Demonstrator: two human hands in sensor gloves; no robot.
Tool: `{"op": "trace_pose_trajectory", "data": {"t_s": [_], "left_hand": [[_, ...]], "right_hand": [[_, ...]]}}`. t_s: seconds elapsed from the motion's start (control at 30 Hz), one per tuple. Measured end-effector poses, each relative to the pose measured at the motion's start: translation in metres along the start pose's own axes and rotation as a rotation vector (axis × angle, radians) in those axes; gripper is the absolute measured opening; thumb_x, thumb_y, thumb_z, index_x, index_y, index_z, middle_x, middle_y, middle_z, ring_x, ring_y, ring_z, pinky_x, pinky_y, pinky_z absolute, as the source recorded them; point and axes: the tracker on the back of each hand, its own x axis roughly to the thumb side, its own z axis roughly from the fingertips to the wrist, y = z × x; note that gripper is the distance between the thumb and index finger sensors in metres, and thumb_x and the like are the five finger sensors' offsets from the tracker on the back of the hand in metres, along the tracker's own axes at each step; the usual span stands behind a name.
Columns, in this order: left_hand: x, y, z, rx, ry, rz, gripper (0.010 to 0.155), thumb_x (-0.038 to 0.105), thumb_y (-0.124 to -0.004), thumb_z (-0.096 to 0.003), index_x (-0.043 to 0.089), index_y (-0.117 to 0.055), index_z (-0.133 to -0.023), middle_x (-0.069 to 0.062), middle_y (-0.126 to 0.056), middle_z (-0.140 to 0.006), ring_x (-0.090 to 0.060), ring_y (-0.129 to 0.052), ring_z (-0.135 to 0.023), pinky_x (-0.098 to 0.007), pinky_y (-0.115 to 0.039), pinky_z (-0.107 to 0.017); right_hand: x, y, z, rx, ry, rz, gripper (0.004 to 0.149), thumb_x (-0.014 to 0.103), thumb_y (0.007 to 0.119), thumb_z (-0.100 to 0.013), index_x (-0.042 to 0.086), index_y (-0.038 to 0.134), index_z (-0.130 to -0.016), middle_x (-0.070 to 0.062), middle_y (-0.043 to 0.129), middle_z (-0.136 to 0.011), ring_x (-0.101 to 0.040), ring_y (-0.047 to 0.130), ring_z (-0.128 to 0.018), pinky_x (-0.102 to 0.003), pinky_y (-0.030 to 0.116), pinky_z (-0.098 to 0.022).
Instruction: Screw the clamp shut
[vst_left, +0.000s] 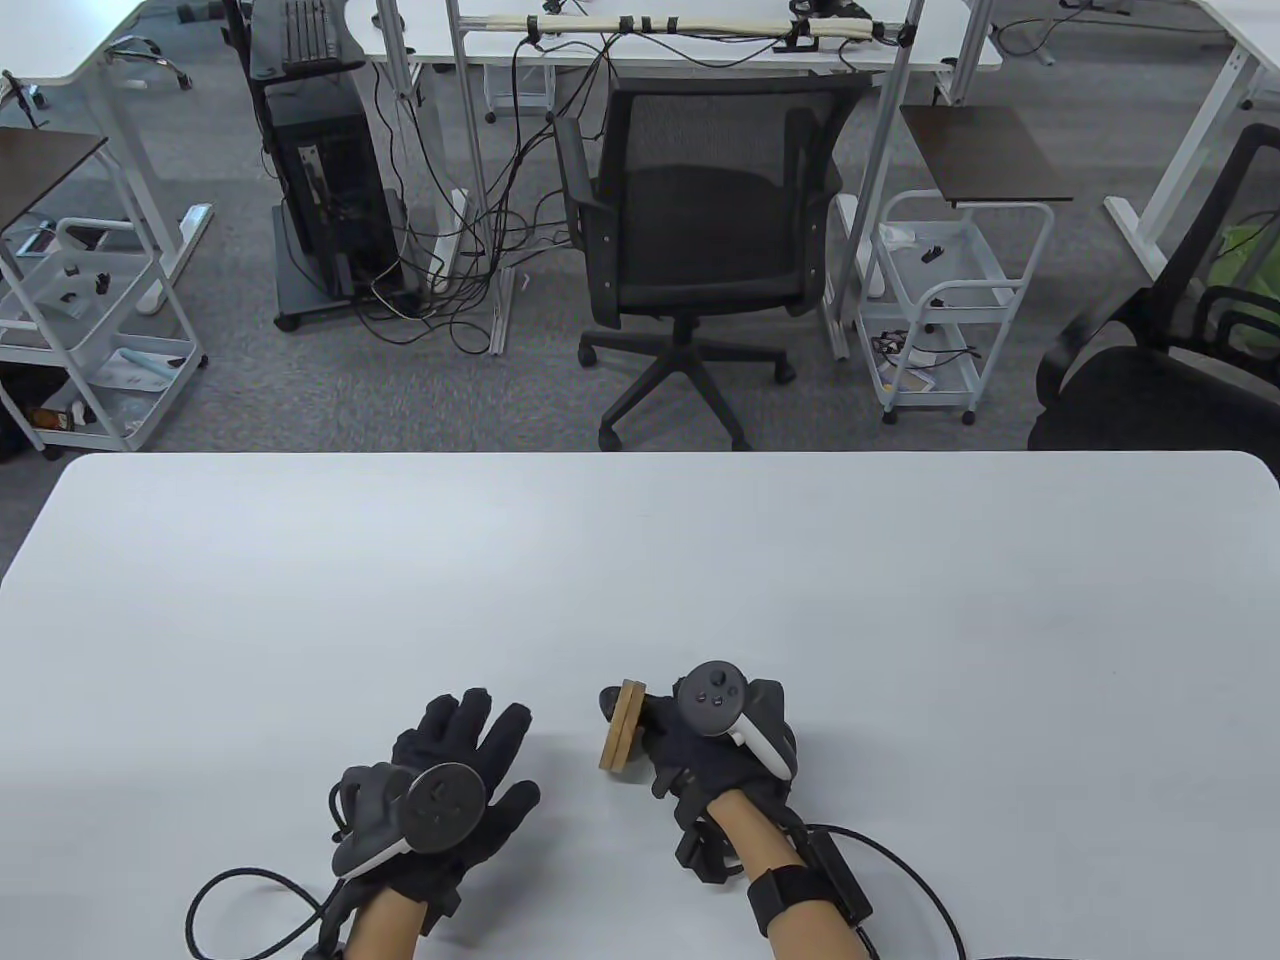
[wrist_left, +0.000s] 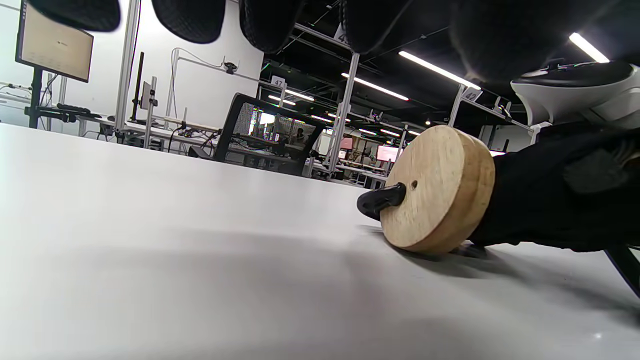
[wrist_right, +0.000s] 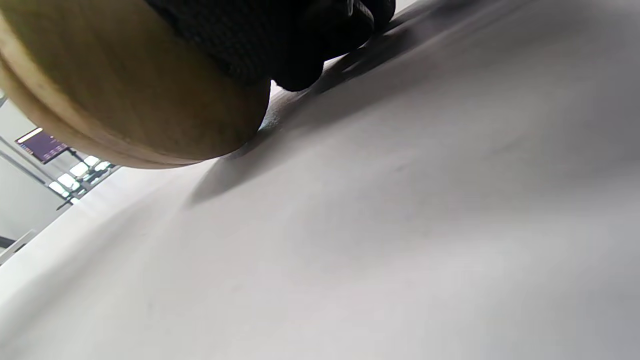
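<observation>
Clamp (vst_left: 622, 725) stands on edge on surface (vst_left: 640, 560), near front, wooden discs pressed together, black knob (wrist_left: 381, 200) poking out on left face. Right hand (vst_left: 715, 745) grips clamp from right, fingers closed around it. Left hand (vst_left: 450, 790) rests flat just beside, fingers spread, holding nothing. Risk: discs roll or tip if grip loosens while knob turns; one-handed twisting may slip.
</observation>
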Motion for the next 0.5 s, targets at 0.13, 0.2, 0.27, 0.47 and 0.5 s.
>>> {"op": "trace_pose_trajectory", "data": {"t_s": [0.13, 0.2, 0.27, 0.47, 0.5], "left_hand": [[-0.005, -0.001, 0.0, -0.007, 0.008, 0.011, 0.079, 0.062, -0.076, -0.0491, 0.032, -0.045, -0.116, -0.02, -0.042, -0.122, -0.058, -0.045, -0.104, -0.079, -0.056, -0.061], [-0.006, -0.001, 0.0, -0.013, 0.009, 0.026, 0.08, 0.062, -0.076, -0.0491, 0.031, -0.046, -0.116, -0.021, -0.042, -0.122, -0.058, -0.046, -0.104, -0.079, -0.057, -0.06], [-0.005, -0.003, -0.001, -0.017, 0.005, 0.046, 0.079, 0.061, -0.076, -0.0494, 0.032, -0.046, -0.116, -0.021, -0.043, -0.121, -0.058, -0.046, -0.104, -0.078, -0.057, -0.061], [-0.003, -0.005, -0.002, -0.031, 0.0, 0.037, 0.079, 0.061, -0.076, -0.0492, 0.031, -0.047, -0.116, -0.021, -0.043, -0.121, -0.057, -0.046, -0.104, -0.078, -0.057, -0.061], [-0.003, -0.005, -0.003, -0.037, -0.001, 0.035, 0.079, 0.061, -0.076, -0.0493, 0.031, -0.046, -0.116, -0.021, -0.043, -0.122, -0.057, -0.046, -0.104, -0.079, -0.057, -0.061]], "right_hand": [[-0.001, -0.003, 0.003, -0.024, -0.016, -0.025, 0.049, 0.038, 0.079, -0.048, 0.027, 0.074, -0.096, -0.018, 0.048, -0.113, -0.054, 0.034, -0.099, -0.067, 0.036, -0.068], [-0.003, -0.008, 0.008, -0.08, -0.05, -0.026, 0.056, 0.038, 0.08, -0.046, 0.025, 0.07, -0.1, -0.019, 0.051, -0.112, -0.055, 0.038, -0.098, -0.069, 0.044, -0.066], [-0.006, -0.015, 0.015, -0.139, -0.098, -0.047, 0.061, 0.036, 0.082, -0.045, 0.021, 0.066, -0.103, -0.023, 0.052, -0.11, -0.057, 0.043, -0.096, -0.069, 0.048, -0.064], [-0.023, -0.039, 0.045, -0.193, -0.172, -0.062, 0.067, 0.041, 0.08, -0.047, 0.023, 0.056, -0.107, -0.022, 0.045, -0.113, -0.057, 0.039, -0.097, -0.07, 0.044, -0.064], [-0.025, -0.042, 0.049, -0.198, -0.181, -0.057, 0.067, 0.041, 0.079, -0.047, 0.023, 0.056, -0.107, -0.021, 0.043, -0.113, -0.057, 0.037, -0.097, -0.071, 0.043, -0.064]]}}
